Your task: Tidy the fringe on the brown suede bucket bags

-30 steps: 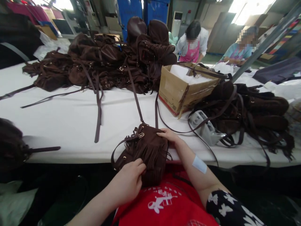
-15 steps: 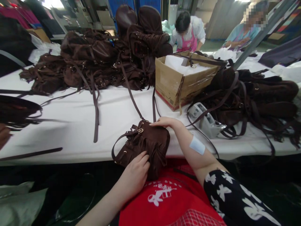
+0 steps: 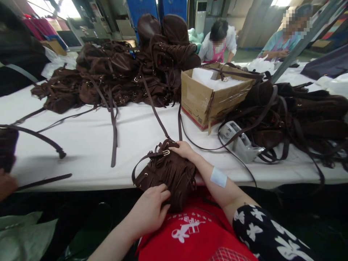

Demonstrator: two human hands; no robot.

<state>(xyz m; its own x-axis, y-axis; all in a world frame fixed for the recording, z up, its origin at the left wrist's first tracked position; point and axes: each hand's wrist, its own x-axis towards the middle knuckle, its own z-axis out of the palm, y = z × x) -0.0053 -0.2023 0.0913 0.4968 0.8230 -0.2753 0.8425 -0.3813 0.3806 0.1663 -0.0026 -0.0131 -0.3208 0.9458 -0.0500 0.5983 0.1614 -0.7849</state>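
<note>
A dark brown fringed bag (image 3: 178, 170) with gold rings and a short strap lies at the table's front edge, against the red apron. My right hand (image 3: 185, 149) grips its top right part, thumb and fingers pressed on the brown material. At its lower left side, my left hand (image 3: 153, 206) is closed on the fringe, the fingers bent and the fingertips partly hidden. A long strap (image 3: 154, 105) runs from the bag's top up toward the pile behind.
Brown bags (image 3: 114, 76) are heaped at the back left, more bags (image 3: 307, 119) at the right. Between them stands a cardboard box (image 3: 197, 98), with a grey tape dispenser (image 3: 240, 143) before it. A person's hand (image 3: 7, 185) is at the left edge. Two people are behind the table.
My right hand has shifted slightly left along the bag's top. My left hand has moved a little down and left. At the far left, the other person's bag has moved and turned.
</note>
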